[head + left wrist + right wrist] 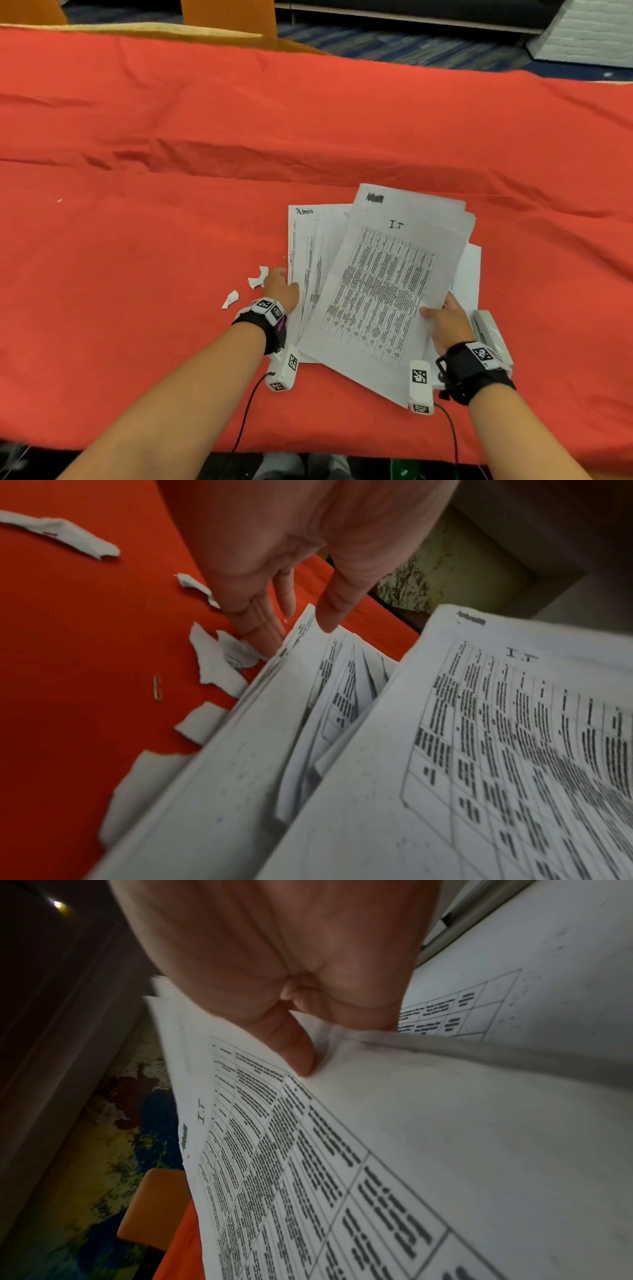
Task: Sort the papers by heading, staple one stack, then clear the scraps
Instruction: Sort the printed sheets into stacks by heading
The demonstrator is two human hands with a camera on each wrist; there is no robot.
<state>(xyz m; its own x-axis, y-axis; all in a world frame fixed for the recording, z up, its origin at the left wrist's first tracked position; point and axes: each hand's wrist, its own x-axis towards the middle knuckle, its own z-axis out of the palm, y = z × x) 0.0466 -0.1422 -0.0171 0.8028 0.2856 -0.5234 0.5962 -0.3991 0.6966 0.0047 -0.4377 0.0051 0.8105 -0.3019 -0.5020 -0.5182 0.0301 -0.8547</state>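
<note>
A loose pile of printed papers [318,267] lies on the red cloth. Its left sheet is headed "Admin". My right hand [445,318] pinches the right edge of a lifted sheet headed "I.T" [383,291], thumb on top [294,1053]; this sheet [514,737] tilts above the pile. My left hand [281,284] rests with straight fingers [260,620] at the pile's left edge, thumb touching the top corner. Torn white scraps [257,279] lie just left of that hand, with another scrap [230,298] nearer me. More scraps [215,666] poke out from under the pile.
A white stapler [489,329] lies right of the pile, partly behind my right wrist. A loose staple [157,687] sits on the cloth near the scraps. The red cloth [171,137] stretches wide to the left and far side. Orange chairs [229,17] stand beyond the table.
</note>
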